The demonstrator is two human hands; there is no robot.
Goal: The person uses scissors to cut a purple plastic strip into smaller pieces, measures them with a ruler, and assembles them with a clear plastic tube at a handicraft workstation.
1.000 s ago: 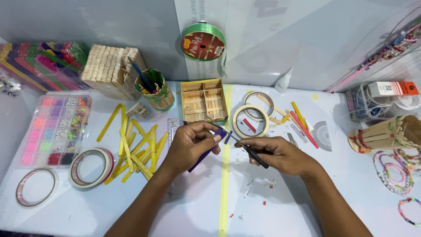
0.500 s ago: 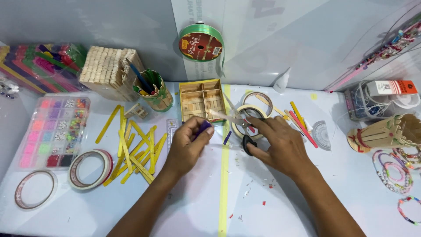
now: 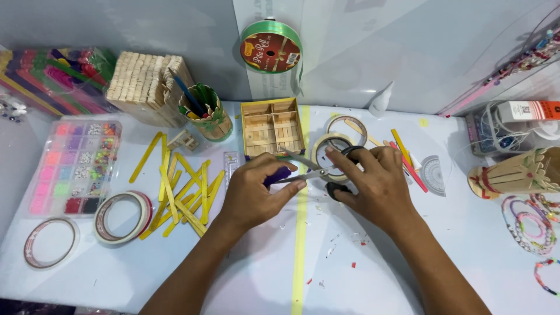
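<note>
My right hand (image 3: 373, 186) grips black-handled scissors (image 3: 318, 173), whose open blades point left toward my left hand. My left hand (image 3: 254, 189) pinches a purple craft stick (image 3: 276, 175) between thumb and fingers, with the stick lying between the scissor blades. Both hands hover over the white table just in front of a small wooden stick box (image 3: 272, 126) and a roll of tape (image 3: 328, 150).
Loose yellow sticks (image 3: 181, 186) lie left of my hands. Two tape rolls (image 3: 119, 209), a bead organiser (image 3: 73, 166), a cup of sticks (image 3: 207, 114) and a block of plain sticks (image 3: 146, 87) stand at left. Red and yellow sticks (image 3: 405, 157), a stick-built holder (image 3: 519, 172) and bead bracelets (image 3: 528, 224) sit at right.
My hands have shifted slightly forward and closer together. The right hand has opened the scissors, and the purple stick now sits between the blades.
</note>
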